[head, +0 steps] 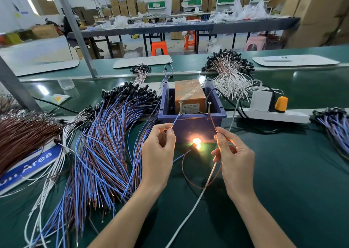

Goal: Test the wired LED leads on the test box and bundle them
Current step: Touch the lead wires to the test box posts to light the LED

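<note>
A purple test box [190,128] stands in the middle of the green bench, with an orange unit inside and two upright screws on its front rim. My left hand [158,149] pinches a blue wire [175,119] whose end touches the left screw [180,108]. My right hand [234,157] pinches a brown wire [213,121] that reaches the right screw [209,108]. Both wires run down to one LED [196,143], which glows bright orange between my hands. A large pile of blue-and-brown LED leads [105,145] lies to the left.
A white power strip [273,114] with a white adapter and an orange plug lies right of the box. A white cable [196,202] runs across the bench under my right hand. More lead piles lie at the back right [228,68], far right [334,123] and far left [24,134].
</note>
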### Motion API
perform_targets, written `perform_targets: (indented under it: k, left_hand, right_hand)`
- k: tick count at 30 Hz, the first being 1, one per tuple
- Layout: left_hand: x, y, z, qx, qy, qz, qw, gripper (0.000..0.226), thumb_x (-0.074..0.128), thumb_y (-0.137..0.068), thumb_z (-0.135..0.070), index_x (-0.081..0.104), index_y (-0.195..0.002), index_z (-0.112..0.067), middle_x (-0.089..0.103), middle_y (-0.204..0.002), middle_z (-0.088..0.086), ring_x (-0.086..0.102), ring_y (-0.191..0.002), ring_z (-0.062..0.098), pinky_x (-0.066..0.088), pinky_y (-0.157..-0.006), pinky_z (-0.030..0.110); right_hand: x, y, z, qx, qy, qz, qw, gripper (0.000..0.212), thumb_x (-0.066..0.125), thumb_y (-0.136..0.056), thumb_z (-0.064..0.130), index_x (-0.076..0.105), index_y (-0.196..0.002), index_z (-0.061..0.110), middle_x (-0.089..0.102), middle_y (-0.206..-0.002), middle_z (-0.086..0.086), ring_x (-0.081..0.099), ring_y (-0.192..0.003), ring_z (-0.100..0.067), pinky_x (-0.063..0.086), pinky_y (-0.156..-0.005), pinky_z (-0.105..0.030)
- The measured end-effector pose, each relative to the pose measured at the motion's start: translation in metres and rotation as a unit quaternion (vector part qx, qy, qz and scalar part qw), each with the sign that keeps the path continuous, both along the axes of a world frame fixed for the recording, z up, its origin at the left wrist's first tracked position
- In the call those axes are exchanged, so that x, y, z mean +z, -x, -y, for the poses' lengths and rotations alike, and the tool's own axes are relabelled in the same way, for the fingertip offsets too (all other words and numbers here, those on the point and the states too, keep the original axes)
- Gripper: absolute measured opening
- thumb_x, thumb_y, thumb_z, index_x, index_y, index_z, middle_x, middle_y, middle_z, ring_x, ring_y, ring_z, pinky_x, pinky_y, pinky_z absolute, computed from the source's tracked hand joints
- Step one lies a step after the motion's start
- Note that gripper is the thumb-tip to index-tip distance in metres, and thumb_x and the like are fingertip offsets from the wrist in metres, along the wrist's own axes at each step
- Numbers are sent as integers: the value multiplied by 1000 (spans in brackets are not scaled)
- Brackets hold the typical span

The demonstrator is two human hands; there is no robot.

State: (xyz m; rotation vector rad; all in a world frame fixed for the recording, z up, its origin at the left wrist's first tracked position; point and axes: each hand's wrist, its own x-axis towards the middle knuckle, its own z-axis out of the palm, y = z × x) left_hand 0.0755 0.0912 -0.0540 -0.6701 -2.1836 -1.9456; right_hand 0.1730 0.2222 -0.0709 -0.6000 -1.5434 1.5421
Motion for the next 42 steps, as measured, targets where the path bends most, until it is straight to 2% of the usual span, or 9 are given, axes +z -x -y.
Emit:
perform_targets:
  k: [4,9,14,25,30,34,37,39,42]
  left_hand:
    - [1,-1,1,-1,-6,-2,1000,11,55,-102,-27,64,-99,-32,57,-70,12,49,-58,28,45,-56,45]
    - [4,-2,2,4,-37,6,999,10,55,-103,-25,63,-99,-30,60,-70,9,50,-57,18,45,-54,44]
    - [12,-3,4,-6,-56,0,998,12,61,-100,-27,64,-89,-26,59,-70,-12,51,-63,4,43,-61,17]
    - [79,-26,-26,-229,-46,-22,972,12,64,-98,-25,59,-88,-27,71,-70,-1,55,-51,5,45,-55,17]
    - [100,-31,-41,-262,-42,-60,962,12,68,-97,-26,60,-90,-33,69,-73,-8,63,-57,8,48,-54,18]
    - [84,-33,-41,-236,-44,12,971,9,57,-102,-41,55,-103,-32,68,-75,-5,64,-52,16,45,-44,25]
    - [53,-32,-31,-208,113,49,970,30,39,-104,-53,58,-99,-31,58,-57,-4,51,-42,16,39,-45,27]
    - [39,-37,-26,-267,220,107,932,41,32,-101,-64,59,-107,-33,63,-56,-1,54,-42,17,40,-43,25]
    - [35,-50,-30,-356,233,242,872,40,33,-99,-67,54,-120,-40,76,-77,7,67,-56,21,45,-43,24]
  right_hand:
    - [2,-2,1,-1,-1,-2,1000,18,64,-98,24,73,-106,37,73,-79,6,66,-61,-9,54,-54,-21]
    - [5,-4,2,-22,7,-19,1000,19,62,-100,20,71,-112,32,74,-82,13,64,-59,-5,53,-54,-17]
    - [14,-9,2,-31,38,-51,997,19,67,-97,21,75,-107,35,75,-81,9,64,-63,-4,53,-57,-15]
    - [61,-19,18,137,155,-116,971,19,71,-82,25,80,-98,19,78,-100,-7,73,-87,-15,59,-80,-24]
    - [82,-34,10,157,148,-116,970,15,57,-100,13,68,-111,13,76,-89,-7,69,-68,-15,57,-62,-23]
    - [92,-45,-5,133,123,-121,976,12,62,-95,16,71,-103,19,74,-81,-1,64,-60,-9,54,-58,-20]
    - [100,-50,-17,117,141,-164,969,14,65,-87,23,71,-100,22,73,-81,0,63,-61,-9,54,-59,-20]
    - [102,-53,-22,126,175,-197,956,16,64,-88,21,72,-102,21,73,-82,0,63,-62,-8,55,-60,-21]
    - [102,-56,-25,141,219,-225,939,16,63,-90,18,74,-102,21,74,-84,-1,63,-62,-8,56,-60,-21]
